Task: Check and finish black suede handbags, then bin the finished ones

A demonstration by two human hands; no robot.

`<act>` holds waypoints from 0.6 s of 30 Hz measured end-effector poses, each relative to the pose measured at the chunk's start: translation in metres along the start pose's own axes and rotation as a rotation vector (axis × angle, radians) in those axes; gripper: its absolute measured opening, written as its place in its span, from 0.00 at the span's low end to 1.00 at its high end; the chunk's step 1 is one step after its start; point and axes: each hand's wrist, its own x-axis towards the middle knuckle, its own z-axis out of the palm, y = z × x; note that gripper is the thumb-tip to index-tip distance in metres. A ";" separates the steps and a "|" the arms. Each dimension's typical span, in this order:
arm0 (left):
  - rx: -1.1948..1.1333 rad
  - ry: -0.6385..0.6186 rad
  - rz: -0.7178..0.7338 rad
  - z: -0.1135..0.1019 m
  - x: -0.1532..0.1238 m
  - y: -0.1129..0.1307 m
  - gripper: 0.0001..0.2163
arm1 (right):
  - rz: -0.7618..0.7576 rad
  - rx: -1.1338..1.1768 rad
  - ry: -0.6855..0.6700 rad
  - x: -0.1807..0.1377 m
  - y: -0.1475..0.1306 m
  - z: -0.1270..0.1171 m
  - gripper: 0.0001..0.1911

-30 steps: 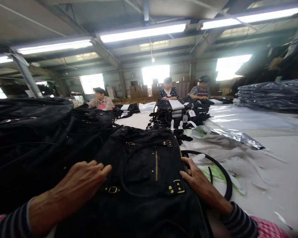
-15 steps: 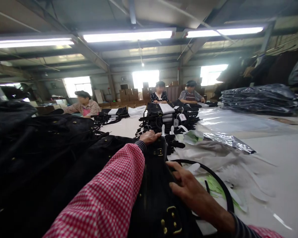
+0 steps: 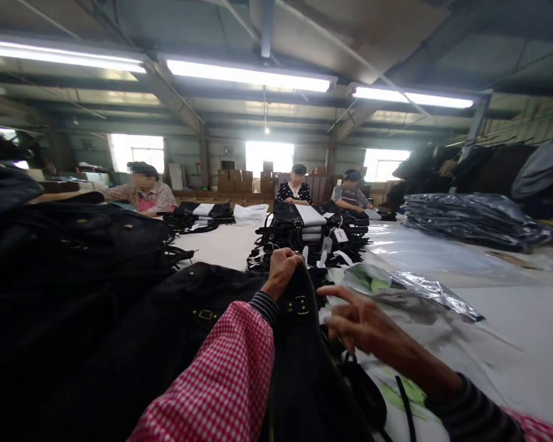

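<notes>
A black bag (image 3: 299, 356) with gold buckles and a zip along its edge lies in front of me. My left hand (image 3: 283, 267) is closed on the far top corner of this bag, its fingers pinched at the edge. My right hand (image 3: 357, 316) hovers just right of the bag's zipped edge, fingers apart, index finger pointing toward it; whether it touches the bag I cannot tell. Below the right hand hangs a black strap (image 3: 366, 390). More black bags (image 3: 105, 294) with gold fittings are heaped to the left.
Stacked black bags with white wraps and tags (image 3: 304, 224) stand across the white table (image 3: 525, 331). Clear plastic sheets (image 3: 419, 248) and a pile of dark plastic-wrapped goods (image 3: 470, 218) lie right. Crumpled silvery film (image 3: 435, 291) is nearer. Three co-workers sit beyond, one person (image 3: 142, 190) at left.
My left hand has gone from lying over the bag's far corner to pinching it, and the edge is raised. My right hand has moved off the bag's side, and the curved strap has dropped.
</notes>
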 end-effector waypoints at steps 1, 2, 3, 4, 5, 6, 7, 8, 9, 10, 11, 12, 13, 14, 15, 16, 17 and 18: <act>-0.070 0.010 0.017 -0.001 0.000 -0.001 0.09 | -0.009 0.041 0.128 0.018 0.002 -0.008 0.29; -0.136 0.018 0.033 -0.002 -0.001 0.000 0.10 | -0.012 0.075 0.252 0.036 0.003 -0.015 0.27; -0.198 0.023 0.045 -0.001 -0.001 0.001 0.11 | -0.007 0.113 0.347 0.055 0.004 -0.020 0.25; -0.258 0.024 0.051 -0.001 -0.002 0.002 0.11 | 0.004 0.150 0.411 0.072 0.003 -0.024 0.24; -0.320 0.019 0.049 0.000 -0.002 0.004 0.11 | 0.015 0.180 0.446 0.088 0.002 -0.025 0.23; -0.383 0.012 0.039 0.001 -0.002 0.005 0.10 | 0.019 0.198 0.457 0.103 -0.001 -0.025 0.23; -0.448 0.002 0.020 0.001 -0.001 0.007 0.10 | 0.016 0.201 0.455 0.116 -0.004 -0.023 0.23; -0.512 -0.005 -0.006 0.001 0.001 0.007 0.10 | 0.004 0.193 0.447 0.127 -0.007 -0.020 0.23; -0.571 -0.008 -0.039 0.000 0.004 0.008 0.11 | -0.012 0.177 0.443 0.136 -0.010 -0.017 0.22; -0.624 -0.007 -0.074 -0.001 0.007 0.008 0.12 | -0.028 0.158 0.441 0.143 -0.013 -0.015 0.22; -0.668 -0.002 -0.110 -0.002 0.010 0.007 0.15 | -0.043 0.139 0.442 0.149 -0.015 -0.013 0.22; -0.702 0.004 -0.142 -0.003 0.013 0.007 0.17 | -0.054 0.121 0.447 0.154 -0.017 -0.012 0.22; -0.727 0.006 -0.169 -0.005 0.016 0.007 0.19 | -0.066 0.095 0.445 0.157 -0.019 -0.012 0.23; -0.746 0.002 -0.189 -0.006 0.018 0.007 0.20 | -0.084 0.050 0.433 0.160 -0.020 -0.014 0.24; -0.758 -0.005 -0.205 -0.007 0.019 0.007 0.20 | -0.111 -0.027 0.413 0.162 -0.020 -0.016 0.25; -0.766 -0.014 -0.217 -0.008 0.019 0.008 0.20 | -0.141 -0.126 0.393 0.163 -0.021 -0.020 0.23; -0.769 -0.023 -0.226 -0.009 0.019 0.009 0.20 | -0.169 -0.232 0.380 0.164 -0.021 -0.023 0.21; -0.769 -0.029 -0.234 -0.010 0.018 0.011 0.19 | -0.195 -0.331 0.380 0.165 -0.021 -0.026 0.17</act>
